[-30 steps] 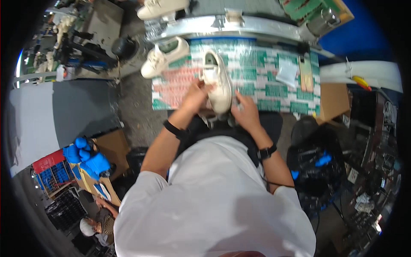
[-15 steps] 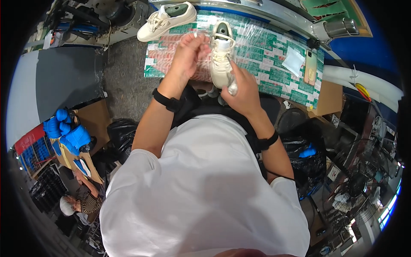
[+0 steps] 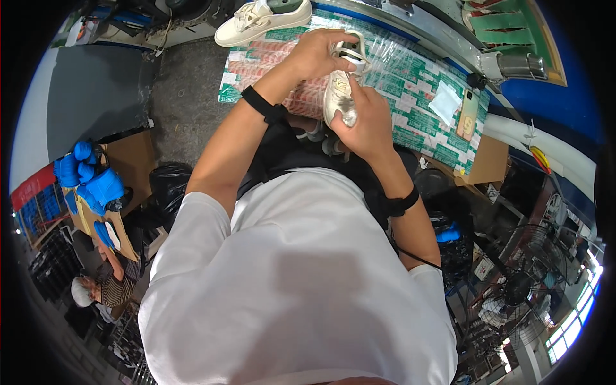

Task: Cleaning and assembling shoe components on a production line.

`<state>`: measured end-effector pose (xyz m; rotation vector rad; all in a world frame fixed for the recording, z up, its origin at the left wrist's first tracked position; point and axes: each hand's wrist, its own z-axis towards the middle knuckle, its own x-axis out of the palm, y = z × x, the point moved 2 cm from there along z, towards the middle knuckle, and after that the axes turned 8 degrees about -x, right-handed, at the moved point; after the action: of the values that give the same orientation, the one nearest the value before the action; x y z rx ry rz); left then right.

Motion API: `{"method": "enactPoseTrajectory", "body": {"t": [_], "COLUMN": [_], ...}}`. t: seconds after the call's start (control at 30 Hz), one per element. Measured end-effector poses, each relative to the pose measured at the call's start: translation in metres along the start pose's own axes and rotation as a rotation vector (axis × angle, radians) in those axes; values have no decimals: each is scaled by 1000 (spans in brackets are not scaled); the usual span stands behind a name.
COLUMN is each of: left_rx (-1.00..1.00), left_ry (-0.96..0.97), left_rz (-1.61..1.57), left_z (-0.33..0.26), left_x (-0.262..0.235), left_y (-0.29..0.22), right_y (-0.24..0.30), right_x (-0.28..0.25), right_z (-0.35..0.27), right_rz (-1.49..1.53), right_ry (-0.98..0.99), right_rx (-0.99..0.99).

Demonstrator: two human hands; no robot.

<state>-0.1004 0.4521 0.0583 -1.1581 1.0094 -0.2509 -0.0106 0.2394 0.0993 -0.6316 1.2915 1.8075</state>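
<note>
A cream shoe (image 3: 340,96) is held above the near edge of the patterned work mat (image 3: 410,77), sole towards the camera. The right hand (image 3: 369,125) is clasped around its heel end from below. The left hand (image 3: 314,54) is closed on its upper end, fingers over the laces. A second cream shoe (image 3: 263,20) lies at the mat's far left corner. A white cloth (image 3: 444,102) and a phone (image 3: 468,115) rest on the mat's right part

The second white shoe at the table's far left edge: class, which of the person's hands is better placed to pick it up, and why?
Probably the left hand: it is nearer the second white shoe, while the right hand grips the held shoe from below.
</note>
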Motion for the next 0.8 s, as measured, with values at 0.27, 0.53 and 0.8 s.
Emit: {"method": "enactPoseTrajectory", "body": {"t": [0.27, 0.53, 0.8], "left_rx": [-99, -221, -179], "left_ry": [126, 72, 113], "left_rz": [26, 83, 33], "left_z": [14, 12, 7], "left_x": [-18, -11, -17], "left_y": [2, 0, 3], "right_y": [-2, 2, 52], "right_x": [14, -6, 8], "right_z": [4, 17, -14], "right_rz": [-287, 248, 706], "right_ry": [19, 55, 312], "right_rx": [-141, 142, 89]}}
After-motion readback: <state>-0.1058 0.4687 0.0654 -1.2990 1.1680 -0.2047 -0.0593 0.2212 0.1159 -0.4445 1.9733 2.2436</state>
